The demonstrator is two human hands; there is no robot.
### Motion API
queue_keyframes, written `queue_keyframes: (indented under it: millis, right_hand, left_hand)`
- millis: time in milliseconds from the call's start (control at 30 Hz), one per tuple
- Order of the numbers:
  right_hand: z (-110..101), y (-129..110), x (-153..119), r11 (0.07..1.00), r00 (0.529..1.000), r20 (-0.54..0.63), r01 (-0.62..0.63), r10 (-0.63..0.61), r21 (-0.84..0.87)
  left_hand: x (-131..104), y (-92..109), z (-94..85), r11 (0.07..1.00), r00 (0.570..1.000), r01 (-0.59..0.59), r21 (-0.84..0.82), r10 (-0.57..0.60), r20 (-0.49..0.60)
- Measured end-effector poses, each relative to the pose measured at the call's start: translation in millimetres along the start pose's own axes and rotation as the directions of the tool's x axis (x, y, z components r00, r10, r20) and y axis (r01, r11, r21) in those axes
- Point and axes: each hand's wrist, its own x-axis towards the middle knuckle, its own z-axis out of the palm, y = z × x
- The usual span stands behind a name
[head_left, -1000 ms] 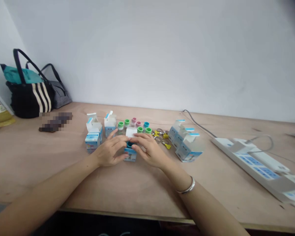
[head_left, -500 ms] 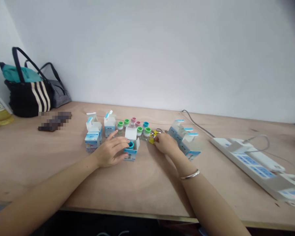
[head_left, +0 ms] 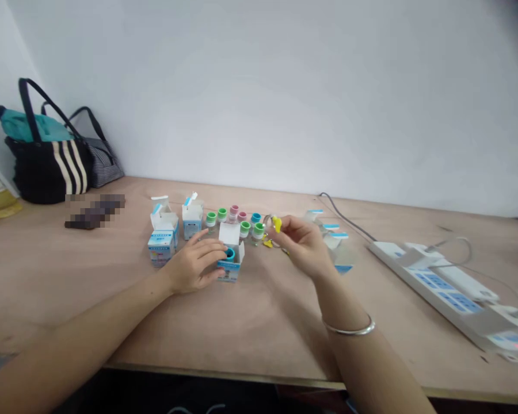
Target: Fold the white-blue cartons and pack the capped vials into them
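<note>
Pinching a yellow-tagged ring (head_left: 277, 225), right fingers (head_left: 289, 223) hover near jars (head_left: 244, 227); left fingers (head_left: 210, 246), spread, touch a carton (head_left: 229, 273).

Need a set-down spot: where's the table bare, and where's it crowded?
Bare: table between the open box at the left hand and the front edge; between bracelet and power strip; between dark object and closed box.
Crowded: around jars, yellow-tagged rings and right hand.

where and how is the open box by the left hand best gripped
Probably low on its side walls, from left and right: the open box stands upright, back flap raised, with a blue top showing in its mouth, so coming from above looks awkward.
</note>
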Motion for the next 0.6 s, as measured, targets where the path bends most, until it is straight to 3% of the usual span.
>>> queue_keyframes:
  millis: [67,200,600]
  right_hand:
    - [18.5,-8.5,-3.5,0.991,0.993,0.024,0.109,-0.112,0.083]
    - [44.8,-13.7,-7.8,0.973,0.965,0.153,0.223,-0.213,-0.055]
    - [40.7,-4.2,-8.6,0.949,0.981,0.148,0.165,-0.129,-0.269]
  left_hand:
    - [0.4,0.6,-0.4,1.000,1.000,-0.007,0.005,0.007,0.001]
    - [0.1,0.6,-0.9,1.000,1.000,-0.003,0.015,0.003,0.015]
    - [1.6,1.7,-1.6,1.000,1.000,0.004,0.000,-0.004,-0.015]
